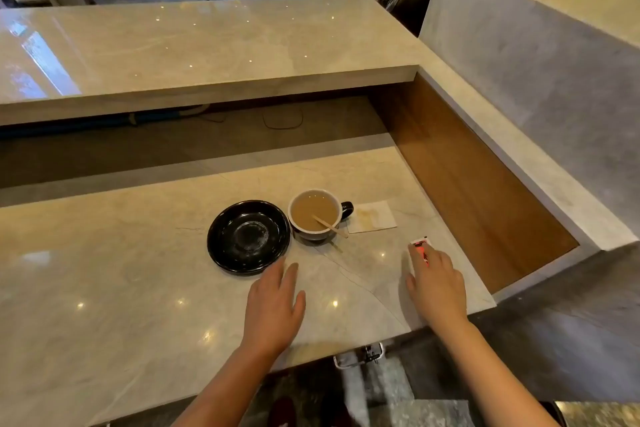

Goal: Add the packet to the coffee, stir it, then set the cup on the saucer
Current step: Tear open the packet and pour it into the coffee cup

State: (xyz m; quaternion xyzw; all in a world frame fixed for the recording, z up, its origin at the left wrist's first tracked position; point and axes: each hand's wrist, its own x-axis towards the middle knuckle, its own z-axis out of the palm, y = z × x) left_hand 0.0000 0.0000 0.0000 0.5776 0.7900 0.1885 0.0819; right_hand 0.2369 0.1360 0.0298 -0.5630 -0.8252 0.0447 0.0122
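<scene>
A dark cup point(317, 215) with a white inside holds milky coffee, and a wooden stirrer point(330, 227) leans in it. Its handle points right. An empty black saucer point(248, 237) lies just left of the cup on the marble counter point(104, 288). A small red-and-white packet point(419, 246) lies to the right, with my right hand point(437, 284) flat over its near end, fingertips on it. My left hand point(275, 305) rests open on the counter just below the saucer, not touching it.
A stained white napkin point(372, 217) lies right of the cup. A raised marble bar top point(207, 55) runs across the back. A wooden recess wall point(478, 180) and a stone ledge border the right. Chairs stand beyond the bar.
</scene>
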